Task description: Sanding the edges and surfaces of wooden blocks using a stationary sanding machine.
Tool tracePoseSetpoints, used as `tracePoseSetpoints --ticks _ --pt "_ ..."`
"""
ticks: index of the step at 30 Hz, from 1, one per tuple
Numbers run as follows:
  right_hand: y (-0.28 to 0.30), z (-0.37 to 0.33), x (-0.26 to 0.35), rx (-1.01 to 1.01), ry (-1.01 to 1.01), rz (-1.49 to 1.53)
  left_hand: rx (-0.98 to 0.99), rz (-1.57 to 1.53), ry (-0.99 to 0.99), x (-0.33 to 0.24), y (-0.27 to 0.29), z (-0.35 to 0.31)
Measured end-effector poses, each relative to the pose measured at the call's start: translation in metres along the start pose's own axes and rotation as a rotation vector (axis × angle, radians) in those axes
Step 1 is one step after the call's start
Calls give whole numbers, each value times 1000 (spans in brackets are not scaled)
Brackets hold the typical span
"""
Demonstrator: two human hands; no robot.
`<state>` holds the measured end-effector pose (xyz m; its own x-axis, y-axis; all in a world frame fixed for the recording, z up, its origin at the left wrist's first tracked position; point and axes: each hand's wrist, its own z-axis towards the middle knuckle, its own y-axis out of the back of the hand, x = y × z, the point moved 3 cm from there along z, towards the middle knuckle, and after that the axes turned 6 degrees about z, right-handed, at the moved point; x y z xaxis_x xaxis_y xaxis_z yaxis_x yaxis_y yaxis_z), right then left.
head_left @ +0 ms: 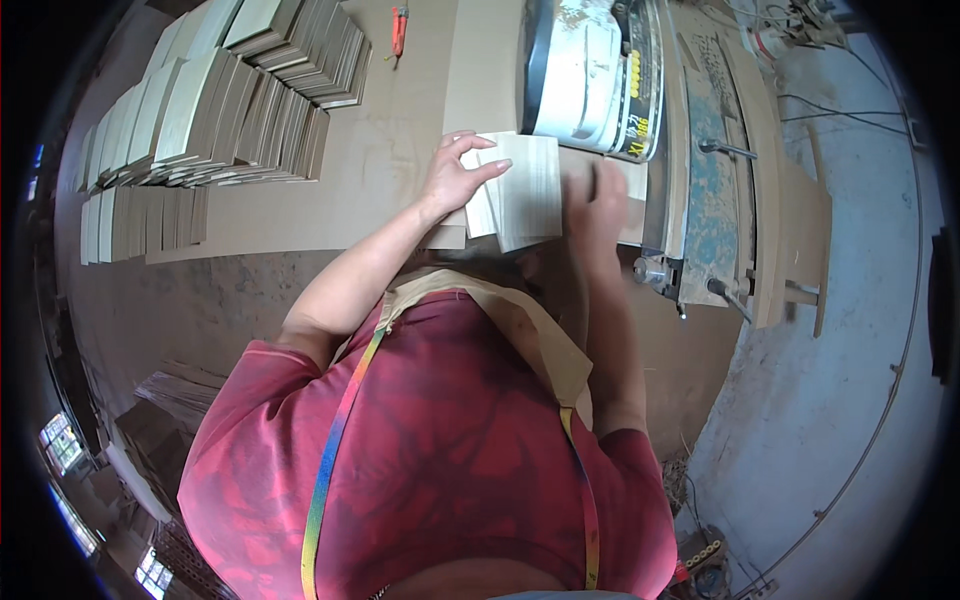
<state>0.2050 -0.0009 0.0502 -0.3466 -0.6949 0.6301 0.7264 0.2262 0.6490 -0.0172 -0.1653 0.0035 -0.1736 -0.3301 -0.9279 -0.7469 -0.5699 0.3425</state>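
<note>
A few thin, pale wooden boards are overlapped in a slightly fanned stack close in front of my body. My left hand grips them at their left side, its thumb lying on the face of the boards and its fingers bent at the upper left edge. Just right of the stack, my right hand is smeared by motion. Whether its fingers are apart or closed does not show, and I see nothing in it.
Many wooden boards stand in rows at the table's far left. A red-handled tool lies at the far side. Beyond the stack sits a white and black machine. A blue-grey machine bed with levers runs along the right.
</note>
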Motion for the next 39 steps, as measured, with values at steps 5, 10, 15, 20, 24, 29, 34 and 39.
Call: tracePoseSetpoints --ticks 5,10,15,20,24,29,34,39 --pt "-6 -45 88 230 -64 -159 2 62 -21 -19 -14 -2" --pt "43 -80 42 154 -267 -104 -12 85 -34 -16 -9 -3" --pt "46 -82 -21 13 -229 -340 32 120 -96 -9 11 -6" --pt "5 -54 -45 -112 -59 -494 97 157 -130 -6 26 -6" --pt "-11 -12 -62 -137 -91 -390 58 132 -108 -5 14 -8" --pt "-15 -20 53 248 -11 -31 -19 215 -76 -13 -4 -11" --pt "-27 -33 95 266 -71 -82 -59 7 -118 -26 -2 -9" --pt "-39 -24 109 305 -83 -66 103 -473 128 -29 9 -1"
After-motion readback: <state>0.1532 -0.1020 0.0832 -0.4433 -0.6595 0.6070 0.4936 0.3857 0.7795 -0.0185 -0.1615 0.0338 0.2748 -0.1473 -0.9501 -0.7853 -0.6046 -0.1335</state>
